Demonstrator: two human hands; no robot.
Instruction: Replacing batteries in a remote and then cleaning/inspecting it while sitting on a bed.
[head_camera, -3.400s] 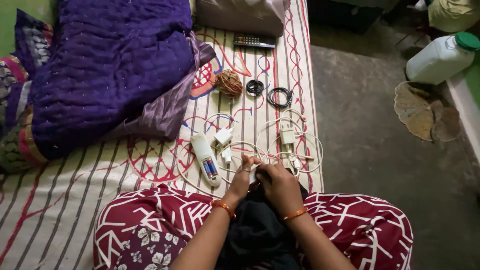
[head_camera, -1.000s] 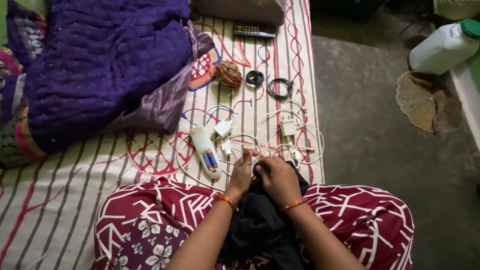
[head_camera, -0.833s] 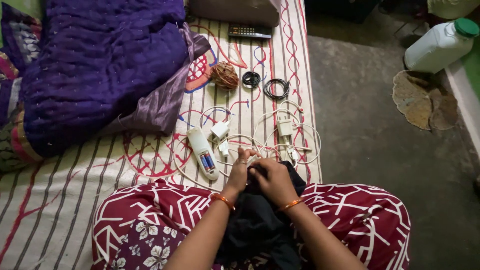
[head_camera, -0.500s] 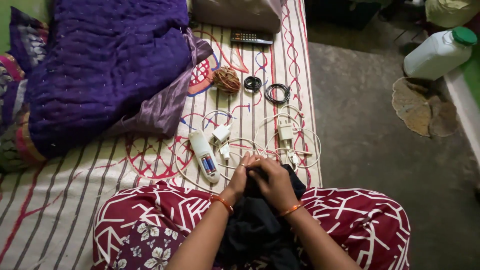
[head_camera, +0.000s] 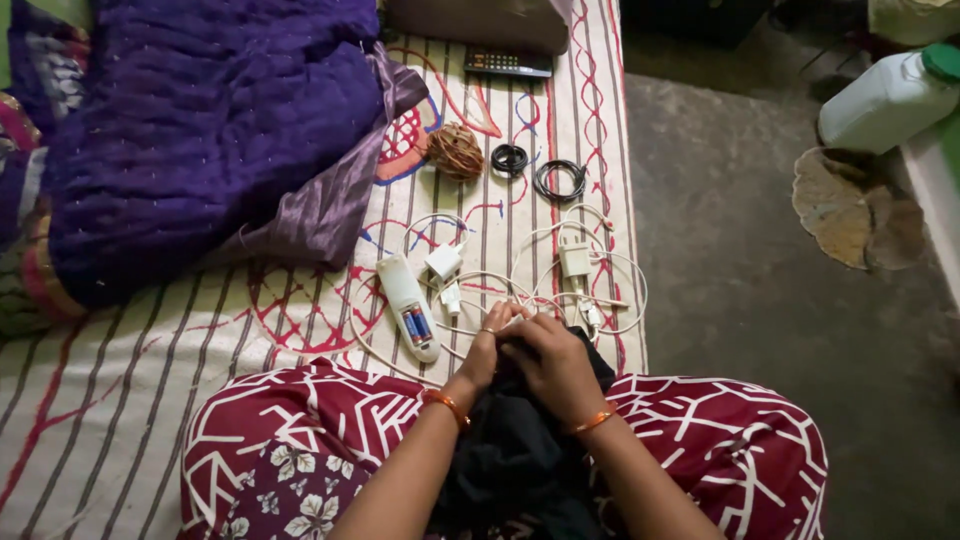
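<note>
Left hand (head_camera: 490, 352) and right hand (head_camera: 552, 362) meeting at near bed edge, fingers pinching together on white cable (head_camera: 480, 282) looping across striped sheet (head_camera: 150, 340). White remote (head_camera: 408, 307) lying just left; white charger (head_camera: 574, 258) sitting farther right.

White cable held at the edge of a striped bed

A thin white cable (head_camera: 520, 320) is pinched between the left hand (head_camera: 487, 350) and right hand (head_camera: 550, 360), just above a dark cloth (head_camera: 510, 460) in the lap. Its loose loops spread over the bedsheet toward a white charger plug (head_camera: 574, 260); how the ends connect cannot be made out.
</note>
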